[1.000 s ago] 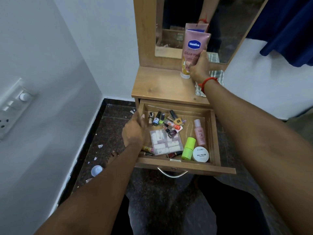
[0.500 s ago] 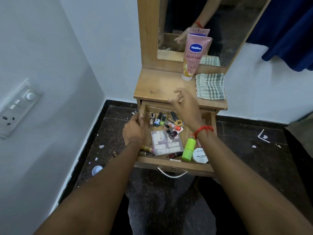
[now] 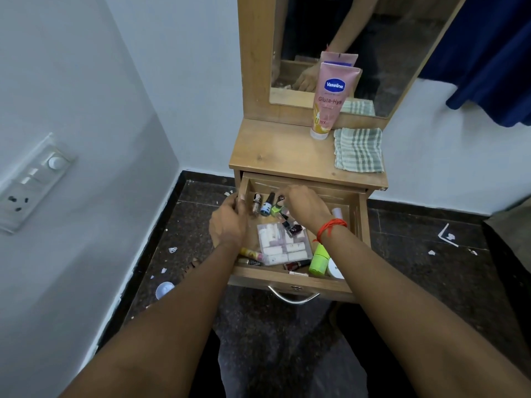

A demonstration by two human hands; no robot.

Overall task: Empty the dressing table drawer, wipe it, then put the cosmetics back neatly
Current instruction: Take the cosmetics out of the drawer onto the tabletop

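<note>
The wooden drawer (image 3: 287,278) of the dressing table stands pulled open. It holds nail polish bottles (image 3: 266,206) at the back, a clear compartment box (image 3: 283,245), a green bottle (image 3: 319,261), a white jar (image 3: 334,268) and small tubes along the front. My left hand (image 3: 228,222) grips the drawer's left wall. My right hand (image 3: 304,206) reaches down among the nail polish bottles with its fingers curled. Its fingertips touch a dark cap, and whether they hold it is hidden. A pink Vaseline tube (image 3: 330,101) stands on the tabletop (image 3: 275,150) against the mirror.
A folded green-striped cloth (image 3: 359,149) lies on the tabletop's right side. The wall with a switch panel (image 3: 31,182) is close on the left. A blue curtain (image 3: 488,53) hangs at the upper right. Paper scraps and a white lid (image 3: 164,289) litter the dark floor.
My right hand let go of the Vaseline tube on the tabletop and came down into the back of the drawer. My left hand stayed on the drawer's left wall.
</note>
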